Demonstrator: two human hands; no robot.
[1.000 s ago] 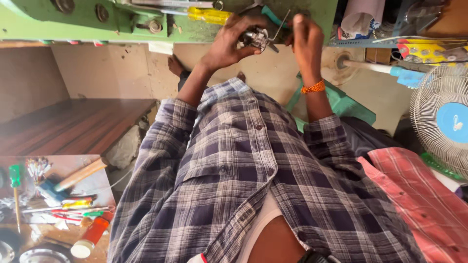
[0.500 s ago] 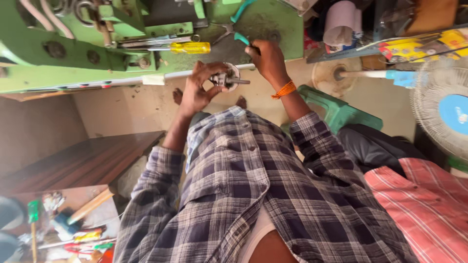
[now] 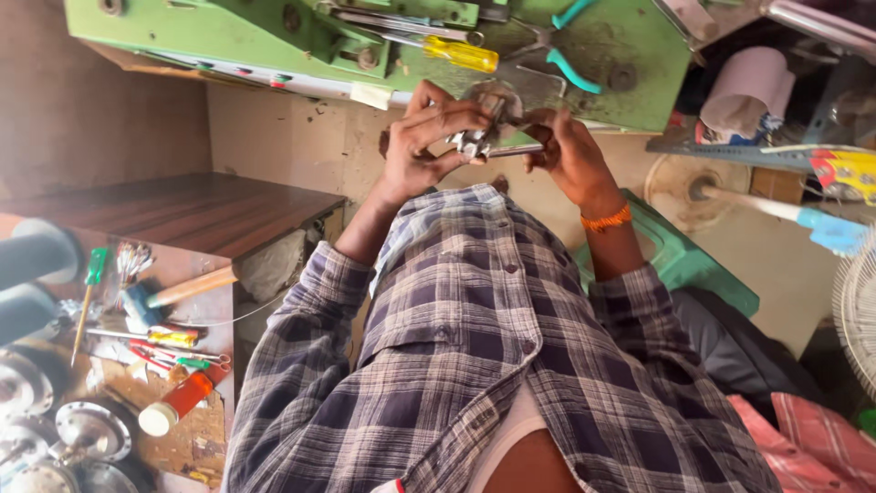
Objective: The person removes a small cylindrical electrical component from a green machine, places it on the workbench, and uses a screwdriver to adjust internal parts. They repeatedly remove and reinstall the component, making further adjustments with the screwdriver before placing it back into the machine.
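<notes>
Both hands have come down from the green machine bench (image 3: pixel 630 64) and now meet just above the checked shirt (image 3: pixel 493 347). The left hand (image 3: pixel 427 146) is curled around a small shiny metal part (image 3: pixel 481 137), fingers closed on it; half a second ago that hand sat lower and further left. The right hand (image 3: pixel 566 151) pinches the same part from the other side. A yellow-handled screwdriver (image 3: pixel 456 52) and teal-handled pliers (image 3: pixel 561 50) lie on the bench, unmoved.
</notes>
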